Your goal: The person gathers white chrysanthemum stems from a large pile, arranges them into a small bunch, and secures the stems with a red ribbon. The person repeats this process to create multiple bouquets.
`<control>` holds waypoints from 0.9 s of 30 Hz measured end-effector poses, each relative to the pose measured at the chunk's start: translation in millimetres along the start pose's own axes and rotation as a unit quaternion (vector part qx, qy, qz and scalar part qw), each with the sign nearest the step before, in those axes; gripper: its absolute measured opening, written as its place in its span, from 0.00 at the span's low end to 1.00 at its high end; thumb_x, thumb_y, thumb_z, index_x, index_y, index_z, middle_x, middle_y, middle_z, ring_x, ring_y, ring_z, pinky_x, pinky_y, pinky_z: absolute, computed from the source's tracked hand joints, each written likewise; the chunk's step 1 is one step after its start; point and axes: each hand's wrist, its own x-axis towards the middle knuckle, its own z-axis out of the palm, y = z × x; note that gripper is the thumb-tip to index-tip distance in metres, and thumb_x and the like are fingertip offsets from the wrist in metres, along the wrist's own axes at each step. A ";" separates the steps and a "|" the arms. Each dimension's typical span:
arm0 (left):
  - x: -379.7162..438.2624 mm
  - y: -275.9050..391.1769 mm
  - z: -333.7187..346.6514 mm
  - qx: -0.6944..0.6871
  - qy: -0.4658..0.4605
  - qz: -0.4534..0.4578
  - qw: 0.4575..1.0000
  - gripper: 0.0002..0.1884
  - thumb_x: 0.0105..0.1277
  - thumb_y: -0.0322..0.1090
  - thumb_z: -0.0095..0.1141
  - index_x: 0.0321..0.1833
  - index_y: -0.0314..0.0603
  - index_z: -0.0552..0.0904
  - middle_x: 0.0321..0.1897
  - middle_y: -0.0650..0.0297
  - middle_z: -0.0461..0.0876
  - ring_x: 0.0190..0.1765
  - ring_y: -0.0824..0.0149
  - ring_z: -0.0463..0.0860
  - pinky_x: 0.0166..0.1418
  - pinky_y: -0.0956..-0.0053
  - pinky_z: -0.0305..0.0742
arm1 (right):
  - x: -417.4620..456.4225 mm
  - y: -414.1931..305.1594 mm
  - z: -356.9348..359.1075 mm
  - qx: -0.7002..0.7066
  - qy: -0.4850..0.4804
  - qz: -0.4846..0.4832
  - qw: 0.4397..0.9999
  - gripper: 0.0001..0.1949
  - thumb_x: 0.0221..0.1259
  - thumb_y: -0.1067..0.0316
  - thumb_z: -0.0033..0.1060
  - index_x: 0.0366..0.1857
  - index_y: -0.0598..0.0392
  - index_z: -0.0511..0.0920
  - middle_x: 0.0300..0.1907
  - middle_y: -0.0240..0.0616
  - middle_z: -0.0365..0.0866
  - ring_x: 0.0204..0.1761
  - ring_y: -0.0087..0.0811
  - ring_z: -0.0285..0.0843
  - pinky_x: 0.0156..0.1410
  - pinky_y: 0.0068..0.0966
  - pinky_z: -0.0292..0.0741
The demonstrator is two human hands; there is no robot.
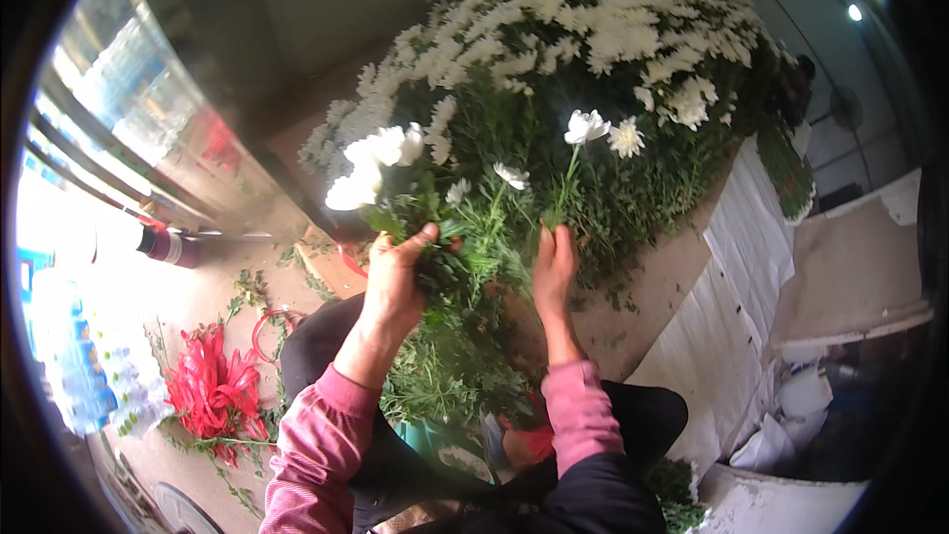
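My left hand is closed around the leafy stems of a bunch of white chrysanthemums, their heads together above the thumb. To the right, the fingers of my right hand pinch the stem of a single white chrysanthemum, which stands upright. Another small white bloom shows between the hands, and I cannot tell whether either hand holds it. Beyond them rises a large heap of white chrysanthemums with dense green foliage. Loose green leaves and stems lie between my legs, below both hands.
Red plastic strips lie in a pile on the floor at left, near packs of bottles. A dark flask lies by the glass door. White sheeting runs along the right.
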 end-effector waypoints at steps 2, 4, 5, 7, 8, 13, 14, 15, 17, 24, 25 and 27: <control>-0.6 -3.6 3.3 -0.010 -0.010 -0.023 1.000 0.08 0.71 0.24 0.58 0.51 0.36 0.78 0.39 0.59 0.85 0.38 0.62 0.88 0.40 0.65 0.87 | -12.5 -29.2 -14.4 -0.011 -0.016 -0.026 0.999 0.06 0.75 0.73 0.52 0.46 0.60 0.78 0.40 0.43 0.77 0.39 0.38 0.77 0.41 0.35 0.73; -1.3 -5.6 2.2 -0.021 -0.020 -0.018 0.999 0.09 0.70 0.27 0.62 0.48 0.31 0.78 0.39 0.54 0.85 0.38 0.57 0.88 0.44 0.61 0.87 | -19.2 -61.1 -10.4 0.015 -0.043 -0.052 0.998 0.09 0.73 0.76 0.53 0.51 0.59 0.80 0.42 0.41 0.80 0.41 0.32 0.79 0.40 0.28 0.75; -2.1 -5.9 1.5 -0.028 -0.025 -0.018 0.999 0.09 0.69 0.26 0.62 0.49 0.31 0.78 0.39 0.54 0.85 0.38 0.57 0.88 0.44 0.61 0.87 | -18.2 -88.5 -8.5 0.058 -0.040 -0.084 0.994 0.11 0.72 0.78 0.53 0.53 0.58 0.80 0.43 0.40 0.81 0.43 0.30 0.80 0.40 0.25 0.77; -6.1 -5.8 8.9 -0.010 -0.024 -0.021 0.999 0.10 0.70 0.30 0.63 0.48 0.33 0.79 0.40 0.54 0.86 0.39 0.59 0.88 0.45 0.62 0.86 | -30.9 -95.5 -8.9 0.031 -0.096 -0.070 0.992 0.11 0.70 0.78 0.55 0.52 0.61 0.80 0.41 0.44 0.83 0.41 0.36 0.82 0.41 0.27 0.79; -7.9 -5.0 11.0 0.001 -0.023 -0.022 0.999 0.10 0.70 0.32 0.63 0.47 0.34 0.79 0.40 0.55 0.86 0.40 0.59 0.88 0.46 0.62 0.85 | -35.9 -100.9 -6.3 0.037 -0.106 -0.056 0.992 0.09 0.69 0.75 0.56 0.50 0.61 0.80 0.39 0.47 0.82 0.40 0.41 0.82 0.42 0.31 0.78; -6.3 -12.0 4.7 -0.068 -0.086 -0.044 0.993 0.21 0.71 0.48 0.61 0.55 0.36 0.81 0.44 0.58 0.87 0.46 0.61 0.85 0.55 0.63 0.79 | -44.6 -106.8 -13.0 0.040 -0.166 0.018 0.985 0.12 0.67 0.66 0.63 0.46 0.62 0.79 0.40 0.52 0.83 0.39 0.52 0.80 0.45 0.38 0.76; -5.9 -12.5 6.6 -0.070 -0.093 -0.037 0.993 0.22 0.72 0.48 0.61 0.57 0.35 0.81 0.45 0.58 0.87 0.47 0.61 0.85 0.56 0.63 0.79 | -46.0 -99.1 -10.4 0.076 -0.151 0.036 0.985 0.12 0.66 0.67 0.64 0.47 0.61 0.79 0.41 0.50 0.84 0.40 0.48 0.82 0.46 0.37 0.77; -5.9 -12.9 8.3 -0.069 -0.099 -0.030 0.992 0.24 0.72 0.48 0.60 0.60 0.35 0.80 0.46 0.58 0.87 0.47 0.61 0.84 0.57 0.62 0.79 | -44.4 -98.9 -13.4 0.091 -0.153 0.048 0.983 0.11 0.66 0.70 0.62 0.49 0.61 0.78 0.41 0.49 0.84 0.41 0.45 0.82 0.47 0.35 0.77; -11.6 -8.5 12.2 -0.082 -0.106 -0.043 0.990 0.25 0.75 0.50 0.57 0.64 0.36 0.79 0.51 0.59 0.85 0.52 0.61 0.84 0.60 0.62 0.78 | -38.5 -97.2 -21.4 0.121 -0.159 0.071 0.977 0.12 0.66 0.76 0.58 0.52 0.62 0.78 0.41 0.46 0.85 0.42 0.40 0.83 0.49 0.32 0.76; -10.5 1.4 2.8 -0.088 -0.158 -0.028 0.983 0.21 0.76 0.45 0.57 0.62 0.37 0.79 0.56 0.60 0.85 0.56 0.62 0.83 0.62 0.62 0.78 | -43.0 -96.8 -25.6 0.033 -0.167 0.005 0.985 0.11 0.69 0.69 0.60 0.51 0.58 0.79 0.42 0.47 0.85 0.41 0.41 0.85 0.46 0.33 0.78; -9.6 -0.3 3.7 -0.069 -0.148 -0.001 0.987 0.20 0.75 0.43 0.58 0.61 0.37 0.79 0.55 0.60 0.85 0.55 0.63 0.84 0.62 0.62 0.79 | -43.6 -96.4 -24.6 0.021 -0.162 0.008 0.987 0.10 0.70 0.68 0.59 0.50 0.58 0.79 0.40 0.48 0.85 0.40 0.41 0.84 0.45 0.33 0.78; -6.4 -6.7 6.2 -0.030 -0.129 0.054 0.990 0.18 0.73 0.40 0.61 0.59 0.36 0.81 0.53 0.60 0.86 0.54 0.63 0.84 0.61 0.64 0.80 | -44.0 -95.9 -22.5 -0.004 -0.152 0.015 0.988 0.10 0.72 0.65 0.57 0.49 0.59 0.79 0.38 0.48 0.85 0.37 0.42 0.84 0.43 0.34 0.77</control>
